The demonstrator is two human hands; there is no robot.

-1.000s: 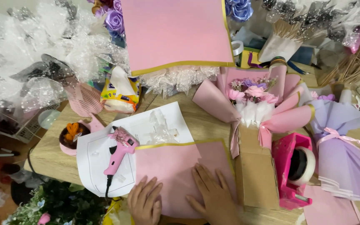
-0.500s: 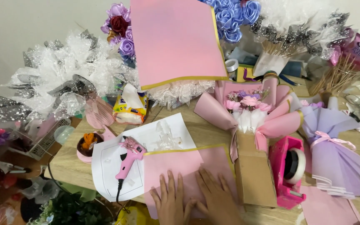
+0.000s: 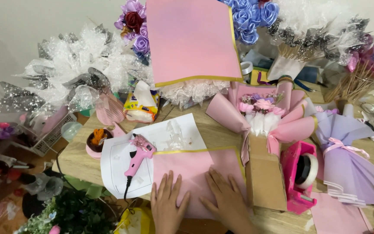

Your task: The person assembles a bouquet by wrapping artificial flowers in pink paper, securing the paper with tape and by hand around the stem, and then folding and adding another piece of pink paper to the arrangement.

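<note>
My left hand and my right hand lie flat, fingers spread, on a pink wrapping sheet with a gold edge at the near edge of the wooden table. Neither hand grips anything. A pink glue gun rests on a white paper sheet just left of my left hand. Close to my right hand stands a brown cardboard box holding a small pink bouquet.
A pink tape dispenser sits right of the box, a purple wrapped bouquet beyond it. A large pink sheet stands upright at the back among white mesh bouquets, blue and purple flowers, a tissue pack and a small pink bowl.
The view has shifted slightly, the table now appearing further left and lower. Both hands stay flat on the pink sheet, spreading a little apart.
</note>
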